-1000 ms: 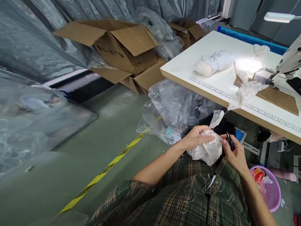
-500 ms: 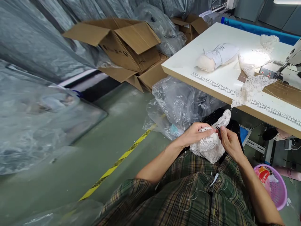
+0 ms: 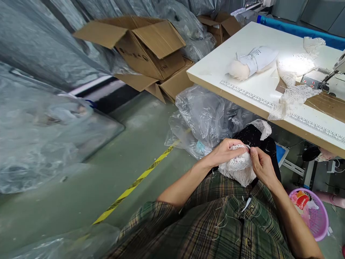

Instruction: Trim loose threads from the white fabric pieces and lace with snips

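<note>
White lace fabric lies bunched over my lap, and my left hand is closed on its upper edge, thumb on top. Right beside it, the pinched fingers of my right hand meet that edge. They grip small dark thread snips, now mostly hidden by the fingers. Another white lace piece rests over my dark-clothed knee, beyond both hands. More lace trails across the sewing table to its front edge, near the sewing machine's presser foot.
A white bundle with a wrap lies on the table. Clear plastic bags lie under its left corner. Open cardboard boxes stand farther back. At lower right is a purple basket. Yellow tape crosses the floor.
The lace beyond my hands hung by a thread from the table's lace; now it lies apart on my knee. The dark tips in my right hand have become mostly hidden. The view shifted slightly.
</note>
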`<state>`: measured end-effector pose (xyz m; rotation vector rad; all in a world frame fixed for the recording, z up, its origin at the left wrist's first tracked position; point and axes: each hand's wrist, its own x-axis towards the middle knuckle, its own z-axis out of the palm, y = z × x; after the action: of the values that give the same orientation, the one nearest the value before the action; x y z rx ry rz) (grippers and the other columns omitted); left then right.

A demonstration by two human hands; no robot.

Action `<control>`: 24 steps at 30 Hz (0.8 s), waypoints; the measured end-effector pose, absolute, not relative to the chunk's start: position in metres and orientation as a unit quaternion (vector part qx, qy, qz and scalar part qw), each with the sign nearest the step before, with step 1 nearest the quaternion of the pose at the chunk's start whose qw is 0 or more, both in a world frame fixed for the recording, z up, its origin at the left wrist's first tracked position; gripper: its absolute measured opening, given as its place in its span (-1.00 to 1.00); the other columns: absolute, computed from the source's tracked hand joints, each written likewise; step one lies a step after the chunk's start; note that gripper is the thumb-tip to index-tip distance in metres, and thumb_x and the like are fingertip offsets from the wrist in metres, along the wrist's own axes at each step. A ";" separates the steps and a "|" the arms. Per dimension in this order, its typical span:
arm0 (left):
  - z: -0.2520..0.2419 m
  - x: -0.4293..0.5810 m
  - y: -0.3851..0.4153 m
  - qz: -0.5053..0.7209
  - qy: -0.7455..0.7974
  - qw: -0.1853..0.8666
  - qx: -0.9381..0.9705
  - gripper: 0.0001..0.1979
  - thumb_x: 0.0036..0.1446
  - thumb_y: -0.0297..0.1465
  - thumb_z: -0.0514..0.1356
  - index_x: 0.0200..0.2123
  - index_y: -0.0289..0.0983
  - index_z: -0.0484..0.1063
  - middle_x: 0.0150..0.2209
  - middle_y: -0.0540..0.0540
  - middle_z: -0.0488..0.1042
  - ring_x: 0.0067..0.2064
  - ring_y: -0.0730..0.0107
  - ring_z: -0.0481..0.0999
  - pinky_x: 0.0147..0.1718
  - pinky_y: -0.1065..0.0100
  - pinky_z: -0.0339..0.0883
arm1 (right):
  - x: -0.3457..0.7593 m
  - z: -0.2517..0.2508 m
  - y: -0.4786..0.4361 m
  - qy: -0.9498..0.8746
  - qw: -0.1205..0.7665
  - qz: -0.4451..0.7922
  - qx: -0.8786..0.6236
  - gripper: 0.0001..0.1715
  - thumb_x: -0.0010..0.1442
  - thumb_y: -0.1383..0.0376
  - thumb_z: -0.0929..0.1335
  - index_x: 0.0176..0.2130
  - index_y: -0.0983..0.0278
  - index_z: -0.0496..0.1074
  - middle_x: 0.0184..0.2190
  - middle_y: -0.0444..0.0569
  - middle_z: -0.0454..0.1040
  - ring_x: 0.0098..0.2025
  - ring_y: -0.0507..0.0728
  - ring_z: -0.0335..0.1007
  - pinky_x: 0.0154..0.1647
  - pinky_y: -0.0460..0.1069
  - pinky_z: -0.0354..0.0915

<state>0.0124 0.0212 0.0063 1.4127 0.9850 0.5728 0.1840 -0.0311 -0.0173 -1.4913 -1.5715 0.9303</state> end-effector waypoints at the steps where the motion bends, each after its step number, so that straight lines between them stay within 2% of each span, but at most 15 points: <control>1: 0.006 0.013 0.021 0.248 0.427 0.616 0.614 -0.69 0.05 -0.15 0.26 -0.43 -0.32 0.53 -0.52 0.01 0.44 -0.47 0.48 0.34 -0.48 0.44 0.15 | 0.183 -0.018 -0.030 -0.615 0.386 0.360 -0.585 -0.42 0.30 -0.11 0.18 -0.53 0.21 0.28 -0.65 -0.20 0.24 -0.60 0.01 0.09 -0.56 -0.08 0.01; 4: 0.002 0.014 0.022 0.246 0.417 0.621 0.616 -0.69 0.05 -0.16 0.25 -0.41 -0.32 0.54 -0.51 0.01 0.44 -0.46 0.48 0.34 -0.47 0.44 0.15 | 0.182 -0.023 -0.030 -0.609 0.393 0.349 -0.594 -0.43 0.29 -0.11 0.19 -0.54 0.20 0.28 -0.67 -0.21 0.22 -0.61 0.01 0.07 -0.56 -0.07 0.01; 7: -0.002 0.016 0.023 0.248 0.415 0.618 0.620 -0.71 0.05 -0.18 0.25 -0.39 -0.32 0.56 -0.48 0.00 0.48 -0.45 0.46 0.36 -0.46 0.44 0.17 | 0.189 -0.031 -0.032 -0.594 0.402 0.338 -0.610 -0.43 0.31 -0.09 0.16 -0.46 0.22 0.38 -0.62 -0.18 0.29 -0.56 0.03 0.18 -0.52 -0.07 0.11; 10: -0.005 0.017 0.025 0.247 0.420 0.611 0.624 -0.71 0.05 -0.19 0.25 -0.37 -0.32 0.58 -0.46 -0.02 0.53 -0.44 0.44 0.40 -0.45 0.44 0.20 | 0.204 -0.038 -0.026 -0.541 0.463 0.276 -0.646 -0.46 0.30 -0.08 0.18 -0.30 0.26 0.47 -0.46 -0.09 0.45 -0.41 0.09 0.35 -0.36 -0.03 0.27; 13: -0.006 0.018 0.029 0.241 0.422 0.599 0.637 -0.70 0.06 -0.19 0.26 -0.34 -0.31 0.60 -0.43 -0.05 0.58 -0.41 0.38 0.46 -0.44 0.43 0.24 | 0.222 -0.044 -0.006 -0.474 0.536 0.185 -0.674 -0.47 0.20 -0.09 0.27 -0.20 0.30 0.47 -0.33 0.01 0.53 -0.32 0.12 0.40 -0.24 0.03 0.35; 17: -0.003 0.020 0.038 0.261 0.414 0.577 0.654 -0.74 0.07 -0.22 0.25 -0.37 -0.30 0.59 -0.35 -0.09 0.62 -0.28 0.29 0.55 -0.27 0.38 0.36 | 0.238 -0.049 0.029 -0.487 0.552 0.164 -0.657 -0.39 0.10 -0.13 0.32 -0.16 0.32 0.51 -0.17 0.13 0.55 -0.19 0.19 0.43 -0.12 0.10 0.36; 19: 0.001 0.020 0.042 0.273 0.411 0.567 0.659 -0.75 0.08 -0.22 0.25 -0.38 -0.31 0.58 -0.31 -0.11 0.63 -0.22 0.25 0.57 -0.19 0.35 0.38 | 0.242 -0.051 0.044 -0.506 0.547 0.194 -0.638 -0.39 0.09 -0.16 0.32 -0.20 0.30 0.52 -0.20 0.11 0.55 -0.14 0.23 0.43 -0.09 0.13 0.36; 20: 0.003 0.020 0.044 0.273 0.412 0.564 0.661 -0.74 0.08 -0.22 0.25 -0.36 -0.31 0.58 -0.29 -0.12 0.63 -0.20 0.23 0.57 -0.17 0.33 0.39 | 0.242 -0.051 0.050 -0.510 0.543 0.224 -0.629 -0.39 0.09 -0.17 0.31 -0.22 0.28 0.53 -0.27 0.07 0.55 -0.18 0.22 0.43 -0.14 0.12 0.36; 22: 0.008 0.019 0.047 0.267 0.417 0.561 0.664 -0.72 0.09 -0.19 0.24 -0.33 -0.31 0.58 -0.25 -0.14 0.63 -0.16 0.20 0.58 -0.15 0.31 0.40 | 0.241 -0.052 0.055 -0.495 0.537 0.304 -0.611 -0.39 0.10 -0.19 0.31 -0.26 0.26 0.53 -0.46 -0.04 0.48 -0.38 0.15 0.37 -0.33 0.06 0.34; 24: 0.010 0.018 0.049 0.259 0.422 0.561 0.664 -0.69 0.10 -0.17 0.24 -0.30 -0.32 0.58 -0.22 -0.16 0.63 -0.13 0.17 0.57 -0.13 0.29 0.41 | 0.238 -0.051 0.054 -0.454 0.548 0.382 -0.590 -0.38 0.06 -0.20 0.35 -0.23 0.27 0.52 -0.58 -0.15 0.37 -0.56 0.05 0.20 -0.50 0.00 0.22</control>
<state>0.0178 0.0489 0.0099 1.5633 0.9934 0.6093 0.2378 0.0539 -0.0508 -1.3972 -1.0754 0.9042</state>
